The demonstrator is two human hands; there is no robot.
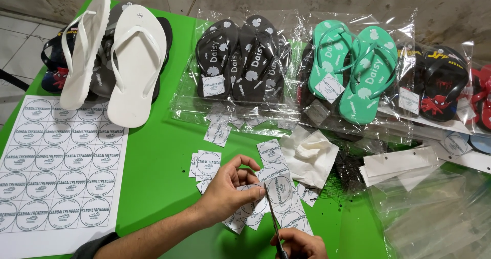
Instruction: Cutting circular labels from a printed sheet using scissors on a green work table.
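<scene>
Left hand [227,187]: my fingers are curled narrow around a strip of round paper labels [279,190], thumb on top, so the strip stays taut and flat where the blades meet it.
Right hand [299,244]: low at the edge of view, fingers closed through the handles of the scissors [273,215]; the blades point up and away from me, into the strip just right of my left fingertips.
Cut labels [206,164]: small squares lying loose just beyond and left of my left hand, close enough to drop each new one there.
Uncut sheet [56,172]: well off to the left of my left wrist, flat on the green table [158,151], rows of circles whole.
White sandals [115,59]: far beyond the sheet, leaning on darker pairs, unbagged.
Bagged sandals: a black pair [238,59] and a teal pair [353,67], far ahead of my fingers, in clear bags, each with a label on it.
Crumpled tissue [309,154]: just past the scissor tips, to the right.
Empty bags [434,208]: right of my right hand, stacked loosely.
</scene>
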